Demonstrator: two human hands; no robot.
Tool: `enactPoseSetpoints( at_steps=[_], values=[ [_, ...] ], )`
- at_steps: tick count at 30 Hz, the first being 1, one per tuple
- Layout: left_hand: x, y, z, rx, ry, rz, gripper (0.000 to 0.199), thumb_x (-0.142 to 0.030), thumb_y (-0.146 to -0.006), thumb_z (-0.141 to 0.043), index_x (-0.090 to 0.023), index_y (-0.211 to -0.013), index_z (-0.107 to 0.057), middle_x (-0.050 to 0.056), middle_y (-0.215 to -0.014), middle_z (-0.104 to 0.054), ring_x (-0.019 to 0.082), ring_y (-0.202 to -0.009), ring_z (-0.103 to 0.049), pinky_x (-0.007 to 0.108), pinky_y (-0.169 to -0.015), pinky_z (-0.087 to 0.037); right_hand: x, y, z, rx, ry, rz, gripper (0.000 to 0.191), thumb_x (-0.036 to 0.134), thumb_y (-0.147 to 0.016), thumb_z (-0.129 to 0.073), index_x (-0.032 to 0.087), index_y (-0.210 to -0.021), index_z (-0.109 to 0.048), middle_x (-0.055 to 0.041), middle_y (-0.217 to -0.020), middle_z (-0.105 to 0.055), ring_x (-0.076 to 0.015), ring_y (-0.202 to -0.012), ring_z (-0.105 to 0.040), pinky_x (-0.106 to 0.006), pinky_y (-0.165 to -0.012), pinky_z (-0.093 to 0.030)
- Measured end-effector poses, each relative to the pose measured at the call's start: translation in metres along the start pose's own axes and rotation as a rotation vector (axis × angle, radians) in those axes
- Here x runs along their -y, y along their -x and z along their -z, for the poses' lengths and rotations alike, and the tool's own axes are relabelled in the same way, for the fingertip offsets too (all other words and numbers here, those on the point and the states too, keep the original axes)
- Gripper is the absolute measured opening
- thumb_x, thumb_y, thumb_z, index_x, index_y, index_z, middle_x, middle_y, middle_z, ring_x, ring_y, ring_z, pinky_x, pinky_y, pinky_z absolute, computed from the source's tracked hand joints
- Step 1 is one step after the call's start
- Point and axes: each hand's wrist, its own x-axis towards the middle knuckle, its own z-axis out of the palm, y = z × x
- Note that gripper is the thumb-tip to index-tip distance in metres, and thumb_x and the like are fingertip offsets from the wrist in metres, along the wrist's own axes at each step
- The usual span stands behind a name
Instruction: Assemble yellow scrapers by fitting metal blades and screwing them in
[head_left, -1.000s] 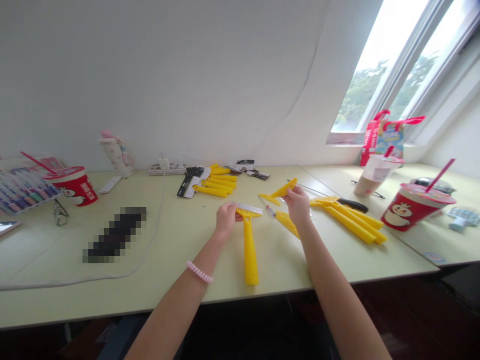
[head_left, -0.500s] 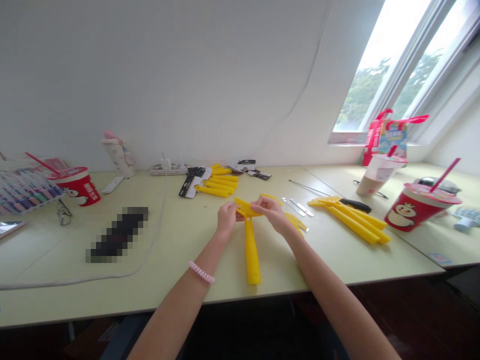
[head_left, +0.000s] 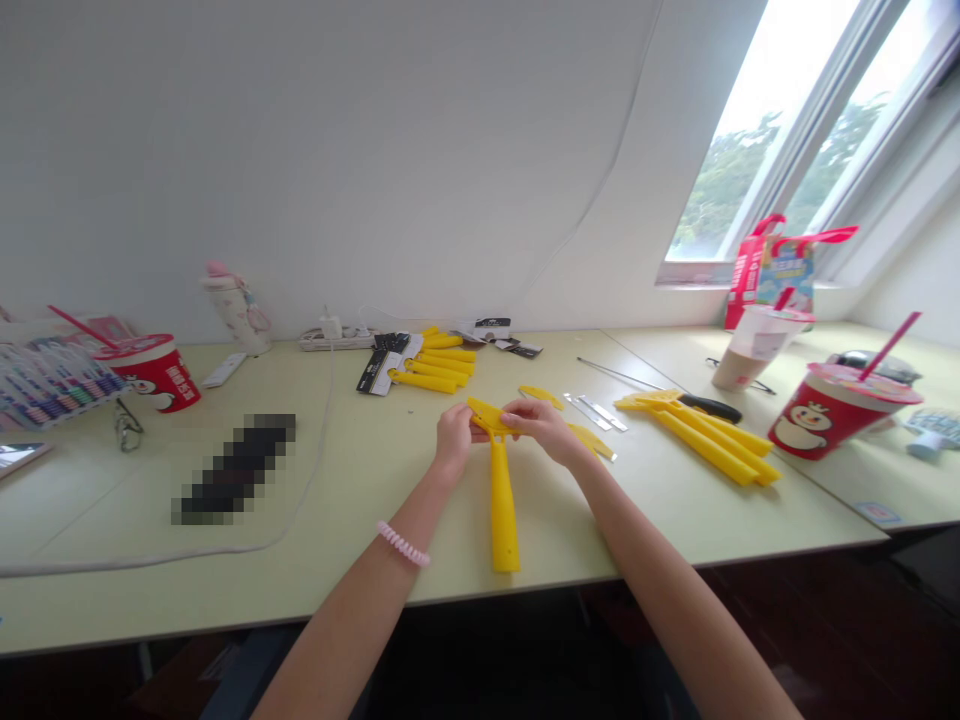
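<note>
The left hand [head_left: 453, 441] is closed around the neck of a yellow scraper [head_left: 504, 512], and the flat head of the scraper is pinched from the right by the fingers [head_left: 519, 413] of the right hand [head_left: 544, 429]. Both hands are held together at the middle of the frame, with their fingertips nearly touching. The scraper's long handle is laid on the desk [head_left: 360, 540], running down toward the front edge. A pink coil band [head_left: 403, 543] is worn on the left wrist.

Just beyond the right hand, two loose yellow pieces [head_left: 540, 397] are lying on the desk, with two metal blades [head_left: 594, 412] between them. A thin metal rod [head_left: 619, 374] is placed further back. To the right, a bundle of yellow handles [head_left: 709, 442] is heaped, with a black-handled tool [head_left: 712, 407] lying on it. More yellow handles [head_left: 435, 362] are stacked near the back edge, beside black-and-white cards [head_left: 379, 371] and a power strip [head_left: 334, 342].

A red cup [head_left: 154, 376] stands at the left of the frame, and another red cup [head_left: 829, 415] stands at the right, near a milk tea cup [head_left: 750, 355]. A pixelated object [head_left: 236, 470] is lying at lower left. A window [head_left: 780, 130] fills the upper right.
</note>
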Motion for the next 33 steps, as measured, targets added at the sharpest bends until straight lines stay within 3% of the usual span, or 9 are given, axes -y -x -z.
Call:
enactPoseSetpoints(
  at_steps=[8, 16, 25, 30, 33],
  values=[
    [0.001, 0.004, -0.004, -0.008, 0.075, 0.014, 0.017, -0.023, -0.075, -0.043, -0.014, -0.069, -0.056, 0.003, -0.060, -0.064, 0.016, -0.052, -0.062, 0.026, -0.050, -0.049, -0.001, 0.000, -0.004, -0.005, -0.099, -0.011, 0.028, 0.037, -0.068, -0.066, 0.016, -0.086, -0.070, -0.0057, -0.079, -0.065, -0.0133, -0.066, -0.052, -0.027, -0.059, -0.042],
    [0.003, 0.005, -0.007, -0.058, 0.181, 0.046, 0.038, -0.044, -0.088, -0.035, -0.013, -0.076, -0.055, 0.006, -0.062, -0.063, 0.015, -0.048, -0.060, 0.027, -0.050, -0.048, -0.007, -0.003, -0.005, -0.032, -0.130, 0.002, 0.031, 0.037, -0.068, -0.066, 0.016, -0.091, -0.071, -0.0056, -0.080, -0.066, -0.0134, -0.066, -0.054, -0.027, -0.059, -0.043],
    [0.004, 0.008, -0.007, 0.108, 0.141, 0.104, 0.043, -0.051, -0.086, -0.036, -0.014, -0.086, -0.057, 0.005, -0.077, -0.064, 0.012, -0.056, -0.062, 0.021, -0.050, -0.047, -0.009, -0.002, -0.003, -0.115, -0.151, 0.036, 0.033, 0.037, -0.067, -0.068, 0.016, -0.092, -0.069, -0.0044, -0.078, -0.063, -0.0126, -0.064, -0.053, -0.027, -0.058, -0.043],
    [0.007, 0.015, -0.011, 0.292, -0.003, 0.150, 0.031, -0.045, -0.083, -0.044, -0.016, -0.094, -0.049, 0.002, -0.066, -0.061, 0.014, -0.040, -0.056, 0.028, -0.042, -0.047, -0.012, -0.003, -0.002, -0.131, -0.145, 0.016, 0.033, 0.037, -0.068, -0.068, 0.015, -0.092, -0.069, -0.0035, -0.074, -0.063, -0.0122, -0.060, -0.053, -0.028, -0.059, -0.043],
    [0.009, 0.015, -0.014, 0.323, 0.027, 0.140, 0.024, -0.041, -0.084, -0.041, -0.017, -0.087, -0.044, 0.000, -0.056, -0.056, 0.012, -0.035, -0.051, 0.023, -0.034, -0.040, -0.014, -0.003, -0.002, -0.118, -0.158, -0.002, 0.034, 0.037, -0.067, -0.069, 0.015, -0.093, -0.068, -0.0036, -0.075, -0.063, -0.0125, -0.062, -0.055, -0.028, -0.061, -0.044]
  ],
)
